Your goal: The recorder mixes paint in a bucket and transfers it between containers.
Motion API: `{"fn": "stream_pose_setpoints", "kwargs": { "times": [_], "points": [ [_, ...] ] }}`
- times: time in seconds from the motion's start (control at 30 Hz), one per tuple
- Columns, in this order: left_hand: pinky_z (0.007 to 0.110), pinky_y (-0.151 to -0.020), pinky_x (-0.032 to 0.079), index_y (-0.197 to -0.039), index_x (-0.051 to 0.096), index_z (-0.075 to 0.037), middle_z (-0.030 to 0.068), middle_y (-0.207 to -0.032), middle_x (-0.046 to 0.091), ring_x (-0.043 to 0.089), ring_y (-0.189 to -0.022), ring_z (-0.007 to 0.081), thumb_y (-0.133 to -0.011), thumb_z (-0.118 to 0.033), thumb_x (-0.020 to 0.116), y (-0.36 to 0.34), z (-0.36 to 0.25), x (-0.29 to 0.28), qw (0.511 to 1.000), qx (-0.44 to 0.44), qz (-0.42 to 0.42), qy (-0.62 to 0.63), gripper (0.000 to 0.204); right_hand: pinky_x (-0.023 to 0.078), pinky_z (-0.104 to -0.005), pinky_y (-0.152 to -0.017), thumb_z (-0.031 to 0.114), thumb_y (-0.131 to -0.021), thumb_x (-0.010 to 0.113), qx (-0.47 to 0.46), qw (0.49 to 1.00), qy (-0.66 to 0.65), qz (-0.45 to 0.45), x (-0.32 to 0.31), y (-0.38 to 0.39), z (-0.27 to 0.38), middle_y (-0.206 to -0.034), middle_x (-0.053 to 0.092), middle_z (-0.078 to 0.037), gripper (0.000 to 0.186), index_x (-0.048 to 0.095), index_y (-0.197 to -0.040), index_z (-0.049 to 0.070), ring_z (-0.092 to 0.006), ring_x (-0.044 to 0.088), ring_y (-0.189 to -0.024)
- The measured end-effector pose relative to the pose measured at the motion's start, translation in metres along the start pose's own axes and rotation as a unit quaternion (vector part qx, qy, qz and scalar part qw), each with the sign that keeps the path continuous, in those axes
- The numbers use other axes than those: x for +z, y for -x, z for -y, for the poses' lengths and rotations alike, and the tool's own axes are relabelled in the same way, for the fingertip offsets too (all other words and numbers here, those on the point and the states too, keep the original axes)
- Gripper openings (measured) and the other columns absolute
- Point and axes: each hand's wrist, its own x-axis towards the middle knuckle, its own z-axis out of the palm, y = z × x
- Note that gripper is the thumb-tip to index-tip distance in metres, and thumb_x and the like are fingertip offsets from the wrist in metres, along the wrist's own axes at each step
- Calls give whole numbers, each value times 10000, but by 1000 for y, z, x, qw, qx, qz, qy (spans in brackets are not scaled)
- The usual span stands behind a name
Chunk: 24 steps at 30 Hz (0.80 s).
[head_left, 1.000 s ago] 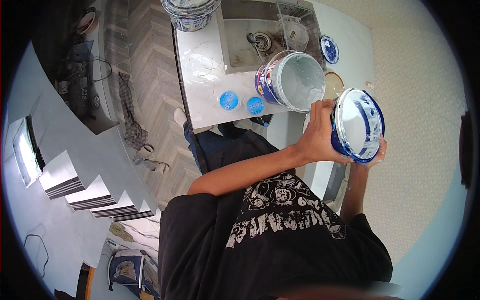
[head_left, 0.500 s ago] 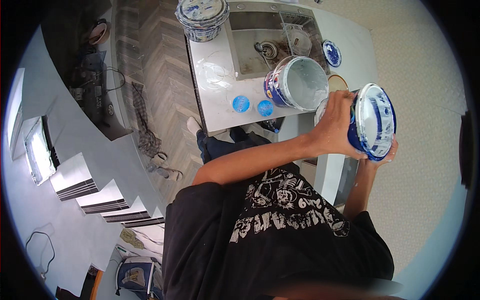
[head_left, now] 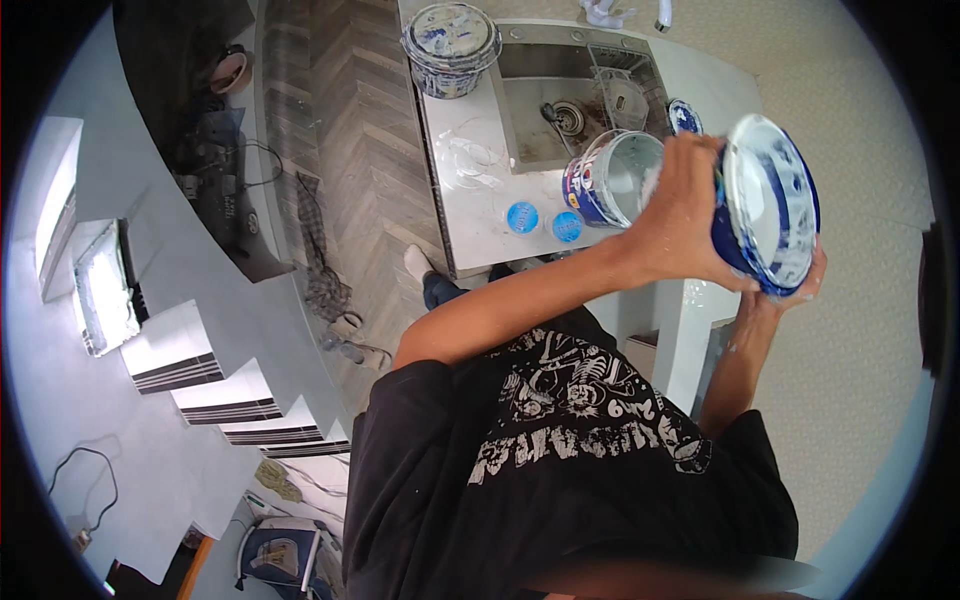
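Gripped between both hands is a dark blue paint tub (head_left: 770,210), tilted, with white paint coating its rim and inside. My left hand (head_left: 678,215) clasps the near left side, while my right hand (head_left: 805,275) holds it at the lower right. Just behind the left hand, a larger blue bucket (head_left: 590,185) with a pale interior and a handle is on the white counter (head_left: 460,180), partly hidden by that hand. Two small containers with light blue round tops (head_left: 521,217) (head_left: 567,226) are left of it. A paint-smeared blue lid (head_left: 682,118) lies beside the sink.
A paint-caked lidded bucket (head_left: 448,55) stands left of the steel sink (head_left: 525,90), which holds a wire rack (head_left: 625,70) and has a white tap (head_left: 663,14) behind. On the left are tiled steps (head_left: 170,370), sandals (head_left: 360,350) and dark clutter (head_left: 215,180) with a cable.
Both hands have lifted the blue tub up and to the right, and it appears more tilted. The counter and surroundings have shifted right and slightly down in the view.
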Motion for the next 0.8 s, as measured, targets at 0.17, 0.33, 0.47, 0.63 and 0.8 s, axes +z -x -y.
{"fn": "stream_pose_setpoints", "kwargs": {
  "times": [0.17,0.33,0.47,0.63,0.8],
  "points": [
    [440,-1030,326,-1315,300,82,176,-1188,355,365,-1158,333,-376,-447,948,-2,15,-88,997,-1,-16,-79,1258,519,-398,-958,348,-910,517,101,988,-83,80,99,36,-38,-1117,690,-158,464,640,-1160,-24,-281,669,-1026],
    [440,-1035,313,-1376,364,41,165,-1239,406,363,-1155,322,-374,-437,939,28,46,-164,989,-55,-66,-119,1250,506,-366,-958,314,-881,580,235,950,-156,133,138,58,-141,-1099,697,-142,405,659,-1109,-11,-255,669,-1007],
    [432,-1029,310,-1378,380,25,149,-1241,429,373,-1153,315,-384,-414,932,66,88,-209,974,-45,-43,-218,1219,461,-362,-993,260,-859,619,375,885,-156,227,166,85,-195,-1194,664,-143,442,626,-1214,-3,-246,635,-1069],
    [412,-995,299,-1289,469,11,112,-1173,503,408,-1113,284,-400,-404,917,99,131,-226,970,-117,-36,-212,1078,372,-341,-1068,241,-931,568,387,878,-120,255,175,96,-245,-1309,603,-108,487,521,-1366,27,-227,561,-1196],
    [414,-1016,280,-1279,471,6,111,-1204,532,430,-1141,282,-404,-423,931,127,173,-226,975,-149,-72,-147,1077,356,-335,-1080,236,-945,551,403,864,-148,265,169,91,-299,-1338,581,-114,477,517,-1369,20,-222,543,-1220]
  ]
}}
